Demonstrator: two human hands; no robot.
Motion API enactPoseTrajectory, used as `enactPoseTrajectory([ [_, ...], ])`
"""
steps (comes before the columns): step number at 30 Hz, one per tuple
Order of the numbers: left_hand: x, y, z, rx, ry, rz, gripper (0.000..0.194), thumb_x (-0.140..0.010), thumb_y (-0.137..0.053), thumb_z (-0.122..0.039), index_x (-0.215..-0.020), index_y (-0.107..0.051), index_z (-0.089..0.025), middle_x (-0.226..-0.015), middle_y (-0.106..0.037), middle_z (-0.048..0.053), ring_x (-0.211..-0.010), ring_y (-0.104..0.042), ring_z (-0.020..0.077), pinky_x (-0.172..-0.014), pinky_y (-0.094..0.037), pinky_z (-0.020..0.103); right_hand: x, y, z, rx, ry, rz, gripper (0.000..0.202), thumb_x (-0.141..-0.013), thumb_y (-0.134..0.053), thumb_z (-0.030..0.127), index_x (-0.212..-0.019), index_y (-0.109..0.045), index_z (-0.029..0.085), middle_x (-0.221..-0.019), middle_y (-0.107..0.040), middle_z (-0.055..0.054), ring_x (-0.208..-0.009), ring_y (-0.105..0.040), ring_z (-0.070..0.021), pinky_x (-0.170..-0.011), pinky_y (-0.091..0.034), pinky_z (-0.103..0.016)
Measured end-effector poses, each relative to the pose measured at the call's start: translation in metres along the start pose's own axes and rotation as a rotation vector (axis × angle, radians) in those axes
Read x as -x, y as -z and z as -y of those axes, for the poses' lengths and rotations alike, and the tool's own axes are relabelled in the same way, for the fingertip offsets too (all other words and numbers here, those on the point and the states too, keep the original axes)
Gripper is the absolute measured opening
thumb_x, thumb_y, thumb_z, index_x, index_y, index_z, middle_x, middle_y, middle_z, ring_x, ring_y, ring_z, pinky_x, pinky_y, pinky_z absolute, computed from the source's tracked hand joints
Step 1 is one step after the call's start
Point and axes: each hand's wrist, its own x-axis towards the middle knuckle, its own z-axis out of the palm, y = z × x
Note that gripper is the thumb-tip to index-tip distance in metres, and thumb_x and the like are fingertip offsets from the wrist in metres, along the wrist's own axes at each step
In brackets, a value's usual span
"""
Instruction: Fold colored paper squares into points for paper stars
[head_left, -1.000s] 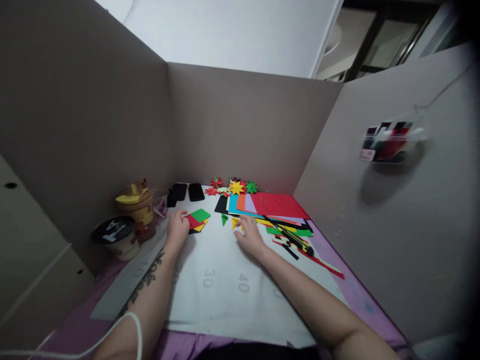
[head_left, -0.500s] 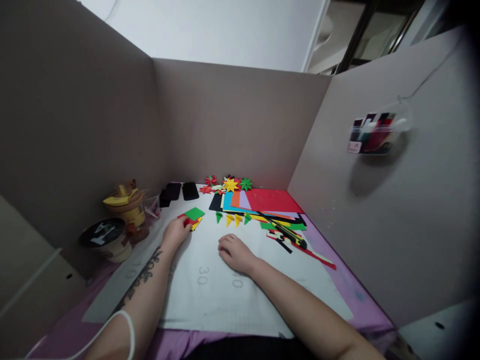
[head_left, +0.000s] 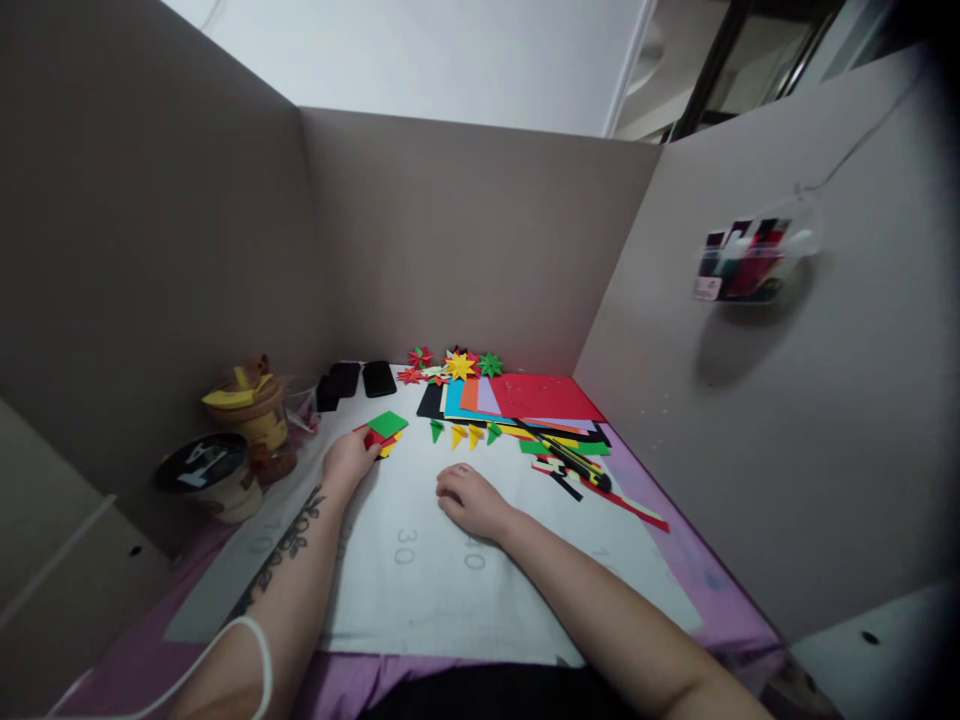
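My left hand [head_left: 349, 462] is at the small stack of coloured paper squares, its fingertips pinched on a red paper square [head_left: 372, 438]. A green paper square [head_left: 387, 425] lies just beyond those fingers, and yellow paper [head_left: 392, 444] shows at the stack's near edge. My right hand [head_left: 472, 502] rests on the white mat [head_left: 442, 610], fingers curled in, and I see nothing in them. Beyond it stand several small folded paper points, including a yellow one [head_left: 458, 437] and a green one [head_left: 493, 433].
Folded paper stars [head_left: 460, 366] sit by the back wall. Coloured sheets [head_left: 544, 397], a box cutter [head_left: 585, 466] and paper strips [head_left: 559, 478] lie at right. Two cups, one black-lidded [head_left: 206, 470], stand left, near a black phone-like slab [head_left: 379, 379]. Partition walls enclose three sides.
The whole view has shifted slightly. Both hands keep nearly the same place, with the left still at the paper squares and the right still on the mat.
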Motion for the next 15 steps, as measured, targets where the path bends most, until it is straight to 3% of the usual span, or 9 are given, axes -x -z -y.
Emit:
enactPoseTrajectory([
  [8, 0.0011, 0.0055, -0.0063, -0.011, 0.057, -0.008, 0.035, -0.087, -0.044, -0.032, -0.107, -0.068, -0.016, -0.093, -0.071, 0.016, -0.085, -0.064, 0.03, -0.069, -0.043, 0.033, -0.0001, 0.0012, -0.0001, -0.009, 0.01, -0.006, 0.012, -0.075, -0.056, 0.009, -0.08, -0.061, 0.019, -0.092, -0.063, -0.005, -0.093, -0.055, -0.019, -0.088, -0.043, -0.033],
  [15, -0.0023, 0.0088, -0.0018, 0.099, 0.117, -0.016, 0.035, -0.083, -0.047, -0.034, -0.101, -0.072, -0.018, -0.094, -0.072, 0.015, -0.085, -0.064, 0.0309, -0.062, -0.041, 0.031, 0.0002, 0.0023, -0.0007, -0.028, 0.005, -0.008, 0.012, -0.075, -0.056, 0.009, -0.08, -0.062, 0.019, -0.091, -0.064, -0.006, -0.093, -0.055, -0.0193, -0.088, -0.043, -0.034],
])
